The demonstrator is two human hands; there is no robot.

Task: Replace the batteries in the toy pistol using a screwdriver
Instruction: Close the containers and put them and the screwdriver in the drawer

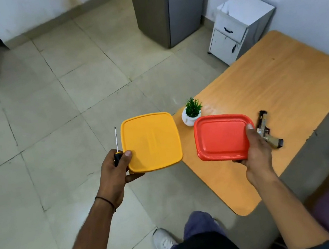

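Two full hands: my left hand [115,171] grips a yellow square plastic box [151,141] plus a black-handled screwdriver [117,157], my right hand [255,148] a red plastic box [221,136]. Tan toy pistol [267,129] lies on the orange wooden table [270,77]; probably light, rigid, so I'd take its grip.

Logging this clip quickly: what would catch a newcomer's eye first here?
The left hand holds a yellow container and a screwdriver over the floor; the right hand holds a red container above the wooden table. Beside that hand the toy pistol seems to lie on the table.
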